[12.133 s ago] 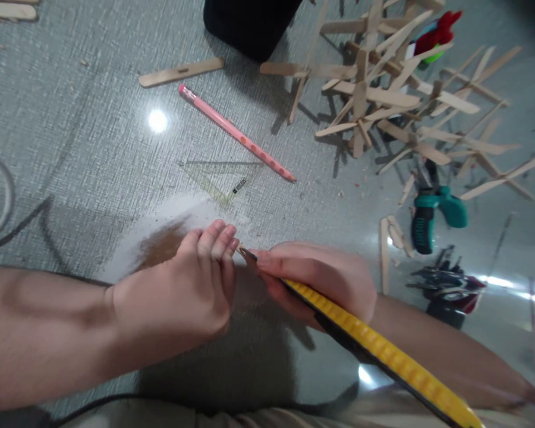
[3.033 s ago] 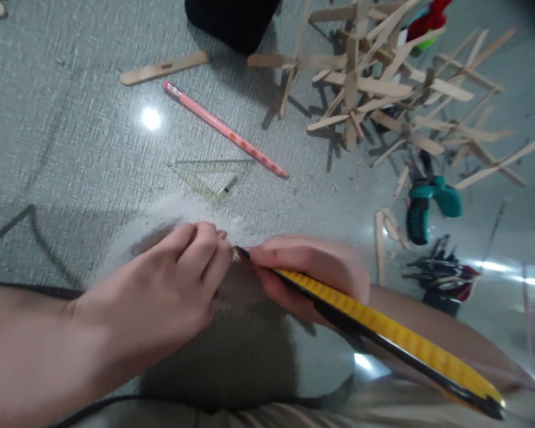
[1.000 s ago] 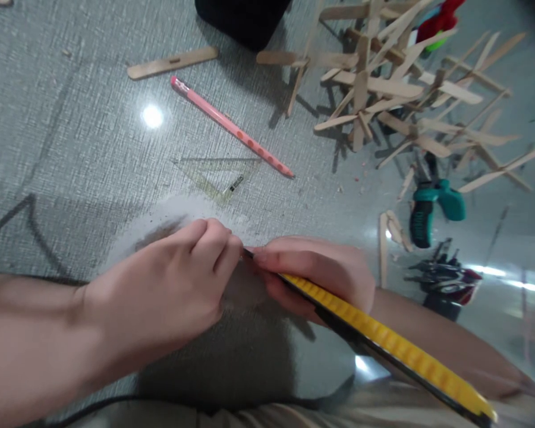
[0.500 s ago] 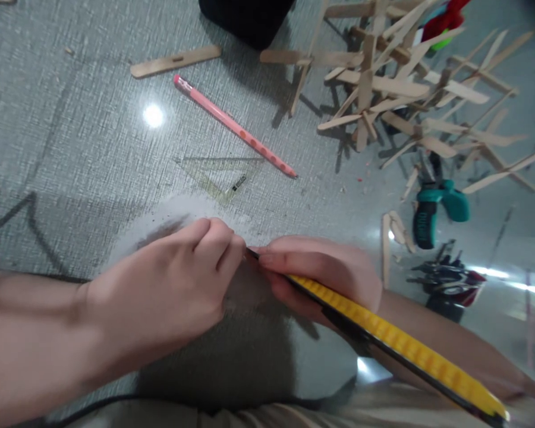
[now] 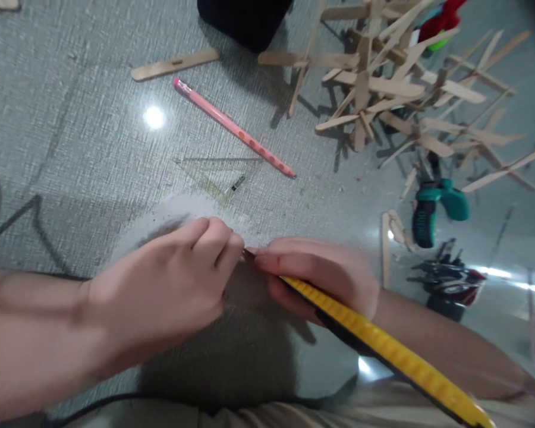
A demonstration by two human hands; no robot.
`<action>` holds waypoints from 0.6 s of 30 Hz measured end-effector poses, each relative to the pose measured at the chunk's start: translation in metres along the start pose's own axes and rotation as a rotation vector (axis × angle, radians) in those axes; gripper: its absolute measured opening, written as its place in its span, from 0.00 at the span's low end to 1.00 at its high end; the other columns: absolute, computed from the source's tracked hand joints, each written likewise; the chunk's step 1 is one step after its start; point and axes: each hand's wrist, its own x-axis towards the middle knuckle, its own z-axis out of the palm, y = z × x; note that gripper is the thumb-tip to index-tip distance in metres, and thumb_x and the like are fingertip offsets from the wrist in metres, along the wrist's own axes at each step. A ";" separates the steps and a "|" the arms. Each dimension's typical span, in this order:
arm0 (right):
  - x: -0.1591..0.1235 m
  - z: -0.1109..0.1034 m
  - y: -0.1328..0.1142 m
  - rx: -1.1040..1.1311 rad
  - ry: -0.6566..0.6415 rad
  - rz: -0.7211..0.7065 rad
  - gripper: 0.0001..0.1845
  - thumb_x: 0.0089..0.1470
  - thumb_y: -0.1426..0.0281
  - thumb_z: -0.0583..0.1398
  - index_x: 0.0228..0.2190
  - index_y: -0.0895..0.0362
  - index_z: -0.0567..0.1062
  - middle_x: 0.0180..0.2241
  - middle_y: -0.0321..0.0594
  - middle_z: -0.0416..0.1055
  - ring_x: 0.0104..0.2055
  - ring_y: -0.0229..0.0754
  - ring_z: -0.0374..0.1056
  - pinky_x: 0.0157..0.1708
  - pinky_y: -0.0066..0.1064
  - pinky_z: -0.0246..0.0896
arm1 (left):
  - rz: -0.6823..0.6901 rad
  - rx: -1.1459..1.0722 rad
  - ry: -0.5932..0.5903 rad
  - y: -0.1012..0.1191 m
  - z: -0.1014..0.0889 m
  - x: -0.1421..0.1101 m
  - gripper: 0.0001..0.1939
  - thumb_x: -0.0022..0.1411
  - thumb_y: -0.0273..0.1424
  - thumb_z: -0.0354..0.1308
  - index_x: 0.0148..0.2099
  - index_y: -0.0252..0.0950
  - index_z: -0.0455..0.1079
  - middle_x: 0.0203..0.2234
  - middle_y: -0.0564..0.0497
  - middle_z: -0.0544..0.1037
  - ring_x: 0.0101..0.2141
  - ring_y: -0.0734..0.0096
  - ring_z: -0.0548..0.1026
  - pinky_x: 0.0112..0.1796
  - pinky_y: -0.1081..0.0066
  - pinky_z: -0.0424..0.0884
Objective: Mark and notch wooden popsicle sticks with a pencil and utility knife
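My left hand point(image 5: 173, 285) is closed, with its knuckles up. Whatever it pinches is hidden behind the fingers. Against its fingertips comes the dark, narrow front end of a utility knife point(image 5: 378, 333) with a ribbed yellow-and-black handle. My right hand point(image 5: 321, 270) is wrapped round the front part of that knife, and the handle slants down to the lower right. Pale dust point(image 5: 182, 205) lies on the surface just beyond my left hand. A clear set square point(image 5: 218, 178) and a pink pencil point(image 5: 236, 126) rest farther out.
A slotted wooden craft stick point(image 5: 176, 64) lies by a black object point(image 5: 247, 24). Crossed craft sticks point(image 5: 370, 89) form a structure at upper right. Teal-handled pliers point(image 5: 428, 208), loose sticks point(image 5: 386, 249) and a dark red-and-black object point(image 5: 450, 282) lie at the right.
The knife and my right hand have shifted slightly left and the handle's rear end has dropped a little. My left hand stays almost in place, still closed.
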 end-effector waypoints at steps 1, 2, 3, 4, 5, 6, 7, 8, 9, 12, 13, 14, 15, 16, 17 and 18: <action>0.000 0.000 0.001 0.013 -0.001 -0.006 0.10 0.64 0.75 0.61 0.45 0.52 0.73 0.33 0.39 0.82 0.32 0.39 0.80 0.33 0.29 0.78 | 0.002 0.002 -0.001 0.000 0.000 0.000 0.12 0.64 0.27 0.59 0.45 0.26 0.80 0.39 0.40 0.81 0.41 0.53 0.77 0.39 0.61 0.75; 0.000 0.000 0.001 0.029 0.001 -0.012 0.10 0.64 0.76 0.61 0.46 0.52 0.73 0.32 0.38 0.81 0.31 0.39 0.79 0.33 0.29 0.77 | 0.005 0.005 -0.006 0.000 0.000 0.000 0.12 0.65 0.28 0.59 0.45 0.26 0.80 0.39 0.40 0.81 0.41 0.54 0.77 0.40 0.61 0.75; -0.001 0.000 0.002 0.045 -0.001 -0.019 0.11 0.64 0.76 0.60 0.47 0.53 0.73 0.31 0.37 0.80 0.31 0.39 0.79 0.32 0.29 0.77 | 0.005 0.011 -0.008 0.000 0.000 0.000 0.12 0.65 0.28 0.59 0.45 0.27 0.80 0.39 0.41 0.81 0.41 0.54 0.77 0.40 0.61 0.75; -0.001 0.000 0.002 0.055 -0.009 -0.017 0.12 0.64 0.77 0.60 0.47 0.53 0.72 0.30 0.36 0.79 0.30 0.39 0.79 0.32 0.30 0.77 | 0.001 0.018 -0.009 0.000 0.000 0.000 0.12 0.65 0.29 0.60 0.46 0.28 0.81 0.39 0.42 0.81 0.40 0.55 0.77 0.40 0.62 0.75; -0.002 0.000 0.003 0.061 -0.013 -0.013 0.13 0.64 0.77 0.60 0.48 0.52 0.72 0.29 0.36 0.79 0.30 0.39 0.78 0.32 0.30 0.77 | -0.005 0.026 -0.009 0.000 0.000 0.000 0.12 0.64 0.29 0.60 0.46 0.28 0.81 0.39 0.43 0.81 0.40 0.56 0.77 0.40 0.62 0.74; -0.002 0.000 0.002 0.061 -0.010 -0.003 0.14 0.64 0.77 0.60 0.49 0.51 0.71 0.30 0.36 0.79 0.31 0.40 0.78 0.32 0.31 0.77 | -0.009 0.032 -0.006 0.001 -0.001 0.000 0.12 0.64 0.30 0.61 0.46 0.29 0.81 0.39 0.43 0.81 0.39 0.56 0.77 0.39 0.63 0.74; -0.002 0.000 0.002 0.053 -0.008 0.010 0.14 0.64 0.77 0.60 0.49 0.50 0.71 0.31 0.36 0.80 0.31 0.40 0.79 0.32 0.32 0.78 | -0.006 0.033 -0.003 0.001 -0.001 0.000 0.12 0.63 0.30 0.61 0.45 0.30 0.81 0.39 0.44 0.82 0.39 0.57 0.77 0.39 0.63 0.74; -0.003 0.000 0.002 0.040 -0.003 0.023 0.15 0.64 0.76 0.61 0.49 0.49 0.71 0.32 0.37 0.81 0.32 0.41 0.79 0.33 0.33 0.78 | -0.007 0.034 -0.002 0.001 -0.001 0.001 0.12 0.63 0.31 0.61 0.45 0.31 0.82 0.39 0.44 0.82 0.38 0.57 0.77 0.38 0.63 0.74; -0.002 0.000 0.001 0.027 0.003 0.029 0.15 0.63 0.76 0.61 0.49 0.49 0.71 0.34 0.37 0.81 0.33 0.41 0.79 0.33 0.33 0.78 | -0.008 0.035 -0.006 0.001 -0.001 0.001 0.12 0.63 0.30 0.61 0.45 0.31 0.82 0.40 0.44 0.82 0.38 0.58 0.77 0.38 0.64 0.74; -0.001 0.000 0.000 0.011 0.000 0.018 0.13 0.64 0.77 0.61 0.48 0.49 0.71 0.35 0.37 0.82 0.33 0.40 0.80 0.33 0.31 0.78 | -0.008 0.044 -0.017 0.001 -0.001 0.001 0.12 0.65 0.30 0.60 0.47 0.31 0.81 0.40 0.44 0.82 0.39 0.59 0.77 0.39 0.64 0.74; -0.001 0.001 0.000 0.011 -0.003 0.011 0.13 0.64 0.77 0.61 0.47 0.50 0.71 0.35 0.37 0.82 0.33 0.40 0.80 0.34 0.30 0.78 | -0.009 0.051 -0.013 0.001 0.000 0.001 0.12 0.66 0.30 0.60 0.47 0.31 0.81 0.40 0.44 0.82 0.39 0.60 0.76 0.39 0.65 0.74; 0.000 0.001 0.000 0.010 0.001 0.012 0.13 0.64 0.76 0.61 0.47 0.50 0.71 0.35 0.37 0.83 0.33 0.40 0.81 0.34 0.30 0.79 | -0.005 0.056 -0.004 0.000 0.000 0.001 0.12 0.66 0.30 0.60 0.46 0.31 0.81 0.39 0.44 0.82 0.38 0.60 0.76 0.38 0.64 0.74; 0.000 0.001 0.000 0.008 0.001 0.016 0.12 0.64 0.76 0.61 0.47 0.49 0.72 0.36 0.38 0.83 0.34 0.40 0.81 0.35 0.31 0.79 | 0.003 0.057 0.007 0.000 0.000 0.001 0.12 0.67 0.31 0.59 0.46 0.31 0.81 0.38 0.44 0.81 0.38 0.60 0.76 0.38 0.64 0.73; 0.001 0.001 0.000 0.005 -0.001 0.023 0.12 0.64 0.75 0.61 0.47 0.49 0.72 0.37 0.38 0.83 0.35 0.41 0.81 0.36 0.31 0.80 | 0.005 0.056 0.012 0.000 0.001 0.001 0.12 0.68 0.31 0.59 0.46 0.30 0.81 0.38 0.43 0.81 0.38 0.60 0.75 0.38 0.64 0.73; 0.001 0.001 -0.001 0.006 -0.003 0.025 0.11 0.64 0.74 0.61 0.47 0.49 0.73 0.38 0.38 0.83 0.36 0.42 0.82 0.36 0.32 0.80 | 0.005 0.053 0.007 0.000 0.001 0.000 0.12 0.69 0.30 0.58 0.46 0.30 0.81 0.38 0.43 0.80 0.38 0.60 0.75 0.38 0.63 0.73; 0.001 0.001 -0.001 0.006 -0.013 0.030 0.11 0.64 0.73 0.61 0.46 0.49 0.73 0.38 0.39 0.83 0.36 0.42 0.82 0.36 0.33 0.80 | 0.006 0.049 0.001 0.000 0.001 0.000 0.12 0.69 0.30 0.58 0.46 0.30 0.81 0.38 0.42 0.80 0.39 0.59 0.75 0.39 0.63 0.73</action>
